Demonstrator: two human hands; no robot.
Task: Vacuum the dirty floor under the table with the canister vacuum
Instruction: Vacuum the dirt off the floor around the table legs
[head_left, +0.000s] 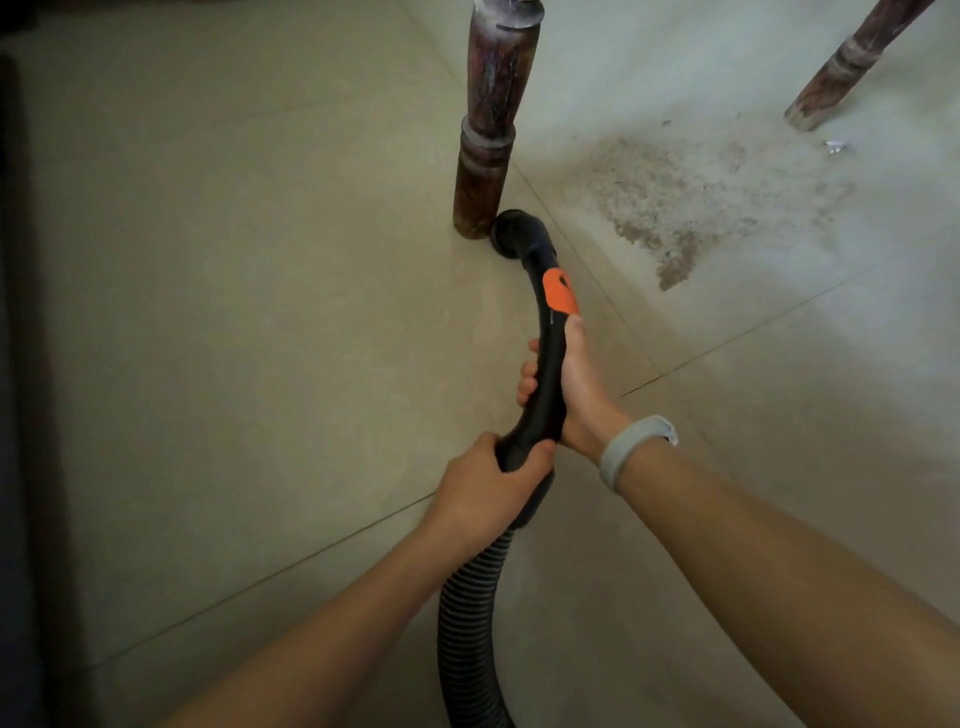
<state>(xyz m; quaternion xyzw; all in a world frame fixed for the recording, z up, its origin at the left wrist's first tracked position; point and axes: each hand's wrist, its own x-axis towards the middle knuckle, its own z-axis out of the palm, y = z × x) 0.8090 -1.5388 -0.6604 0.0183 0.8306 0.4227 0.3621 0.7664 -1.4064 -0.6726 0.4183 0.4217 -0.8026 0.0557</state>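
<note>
Right hand (574, 384): fingers (527, 382) curled round black handle (550, 364), thumb below orange slider (560, 292). Left hand (485, 486) grips handle's lower end, above ribbed hose (470, 618). Nozzle (511, 234) on floor (234, 338), touching near bench leg (485, 135). Dirt patch (691, 202) lies right of nozzle, apart, between both legs.

Table leg (488, 119) just beside nozzle (511, 234)

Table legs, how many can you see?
2. One table leg stands near the top middle, right beside the black vacuum nozzle. The other table leg slants in at the top right, past the dirt patch. More may be out of view.
</note>
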